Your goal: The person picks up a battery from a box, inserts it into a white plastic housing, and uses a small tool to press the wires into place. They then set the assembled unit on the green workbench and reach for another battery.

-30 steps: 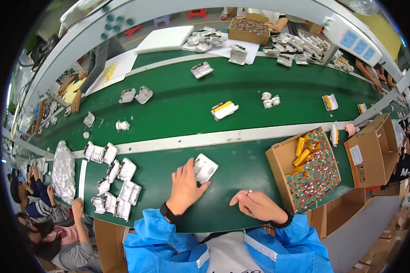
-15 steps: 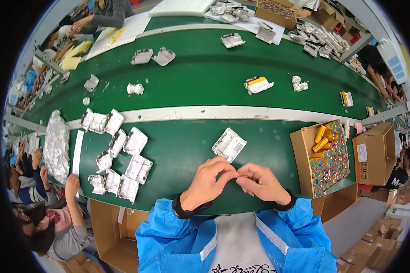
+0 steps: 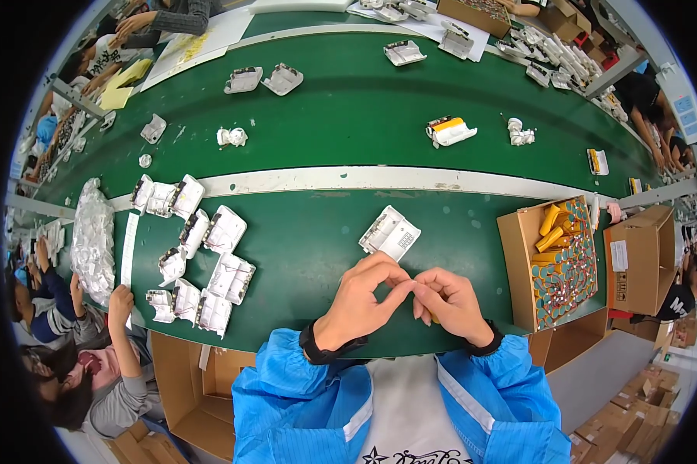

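My left hand [image 3: 364, 300] is closed in a pinch, its thumb and fingertip meeting the fingertips of my right hand [image 3: 450, 303]. Whatever the left fingertips grip is too small or hidden to make out. Under the curled fingers of my right hand peeks a bit of a yellow thing [image 3: 435, 318], the rest covered by the hand. Just beyond both hands, a white plastic housing [image 3: 391, 234] lies open side up on the green table, with a slotted patch on its right part.
White housings [image 3: 228, 278] stand grouped at left, beside a clear plastic bag [image 3: 93, 243]. An open carton [image 3: 518, 267] of yellow batteries with wires stands at right. Beyond a pale rail [image 3: 325, 179], a green belt [image 3: 325, 116] carries scattered parts. Other people work around the edges.
The view has tipped slightly, so the table sits higher in the picture. My hands remain fingertip to fingertip, a little farther right; yellow now shows beneath my right hand.
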`<move>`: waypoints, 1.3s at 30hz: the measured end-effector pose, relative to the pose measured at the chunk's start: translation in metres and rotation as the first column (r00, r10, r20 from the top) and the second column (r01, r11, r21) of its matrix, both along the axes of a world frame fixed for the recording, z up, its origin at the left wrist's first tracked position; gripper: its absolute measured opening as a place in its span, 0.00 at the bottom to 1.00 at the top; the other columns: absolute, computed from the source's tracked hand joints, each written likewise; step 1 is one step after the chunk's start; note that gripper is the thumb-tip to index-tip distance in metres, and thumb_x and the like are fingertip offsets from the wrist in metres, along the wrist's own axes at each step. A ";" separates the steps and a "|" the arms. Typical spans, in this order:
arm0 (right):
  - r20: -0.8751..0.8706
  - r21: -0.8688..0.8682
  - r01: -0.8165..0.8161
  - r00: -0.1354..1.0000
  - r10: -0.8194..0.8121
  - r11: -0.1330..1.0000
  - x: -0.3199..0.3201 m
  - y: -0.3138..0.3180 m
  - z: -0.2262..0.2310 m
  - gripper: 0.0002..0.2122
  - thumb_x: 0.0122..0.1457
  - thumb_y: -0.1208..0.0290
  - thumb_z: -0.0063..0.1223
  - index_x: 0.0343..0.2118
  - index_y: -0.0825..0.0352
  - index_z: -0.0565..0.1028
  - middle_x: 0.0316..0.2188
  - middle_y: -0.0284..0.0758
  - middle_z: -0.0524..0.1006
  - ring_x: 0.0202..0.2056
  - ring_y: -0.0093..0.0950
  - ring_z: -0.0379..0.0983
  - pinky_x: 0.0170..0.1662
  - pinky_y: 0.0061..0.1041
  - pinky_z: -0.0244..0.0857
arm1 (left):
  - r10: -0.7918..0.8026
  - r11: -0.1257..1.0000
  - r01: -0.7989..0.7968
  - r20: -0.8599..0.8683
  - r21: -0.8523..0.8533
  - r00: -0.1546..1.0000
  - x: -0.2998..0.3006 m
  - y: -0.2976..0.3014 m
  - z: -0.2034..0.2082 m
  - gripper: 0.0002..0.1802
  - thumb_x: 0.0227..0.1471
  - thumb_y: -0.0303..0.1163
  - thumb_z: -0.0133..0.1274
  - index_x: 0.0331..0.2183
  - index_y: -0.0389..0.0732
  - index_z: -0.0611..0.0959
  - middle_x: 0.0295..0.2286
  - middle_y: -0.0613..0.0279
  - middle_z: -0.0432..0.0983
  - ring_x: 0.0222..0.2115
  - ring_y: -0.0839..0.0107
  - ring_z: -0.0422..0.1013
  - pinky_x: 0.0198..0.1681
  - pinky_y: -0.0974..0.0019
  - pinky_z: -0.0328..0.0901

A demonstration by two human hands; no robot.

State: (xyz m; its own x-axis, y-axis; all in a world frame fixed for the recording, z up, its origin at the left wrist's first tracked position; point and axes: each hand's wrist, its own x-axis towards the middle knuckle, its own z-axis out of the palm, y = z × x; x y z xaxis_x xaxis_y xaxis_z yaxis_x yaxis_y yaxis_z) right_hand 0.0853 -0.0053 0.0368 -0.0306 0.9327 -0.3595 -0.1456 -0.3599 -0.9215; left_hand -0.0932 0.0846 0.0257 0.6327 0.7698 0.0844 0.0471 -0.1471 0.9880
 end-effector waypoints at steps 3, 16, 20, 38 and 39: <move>0.051 0.062 -0.017 0.999 0.014 0.998 0.000 0.001 -0.005 0.04 0.69 0.74 0.47 0.40 0.69 0.73 0.22 0.33 0.77 0.21 0.18 0.71 0.24 0.17 0.61 | -0.024 1.000 0.025 -0.048 0.009 0.999 -0.001 0.001 -0.006 0.05 0.53 0.23 0.58 0.34 0.34 0.83 0.33 0.55 0.76 0.34 0.65 0.73 0.38 0.66 0.67; 0.271 0.153 0.055 0.958 -0.096 0.987 0.021 0.048 -0.027 0.04 0.64 0.73 0.53 0.38 0.67 0.77 0.33 0.33 0.79 0.34 0.25 0.73 0.38 0.22 0.67 | 0.251 0.897 0.008 -0.523 0.443 0.815 0.016 0.019 -0.057 0.31 0.53 0.31 0.58 0.56 0.29 0.68 0.42 0.46 0.68 0.41 0.49 0.66 0.45 0.54 0.62; 0.787 0.354 -0.174 0.586 -0.192 0.919 0.008 0.062 -0.040 0.04 0.61 0.72 0.57 0.36 0.64 0.79 0.46 0.35 0.76 0.48 0.34 0.67 0.49 0.31 0.64 | 0.244 0.892 0.004 -0.490 0.451 0.837 0.017 0.015 -0.056 0.30 0.53 0.29 0.57 0.54 0.27 0.69 0.40 0.45 0.69 0.40 0.49 0.66 0.43 0.53 0.62; 0.635 0.103 -0.086 0.772 0.001 0.991 0.000 0.074 -0.055 0.03 0.59 0.73 0.58 0.35 0.62 0.79 0.48 0.38 0.73 0.53 0.39 0.63 0.57 0.37 0.58 | 0.211 0.919 -0.024 -0.439 0.394 0.873 0.014 0.016 -0.057 0.27 0.53 0.28 0.56 0.52 0.27 0.69 0.39 0.45 0.68 0.39 0.49 0.66 0.42 0.52 0.62; 0.625 0.099 -0.079 0.781 0.000 0.992 0.000 0.074 -0.054 0.03 0.59 0.73 0.58 0.35 0.62 0.79 0.48 0.38 0.73 0.53 0.40 0.63 0.57 0.37 0.58 | 0.212 0.919 -0.026 -0.438 0.394 0.874 0.015 0.016 -0.057 0.27 0.53 0.28 0.56 0.52 0.27 0.69 0.39 0.45 0.68 0.39 0.49 0.66 0.42 0.52 0.62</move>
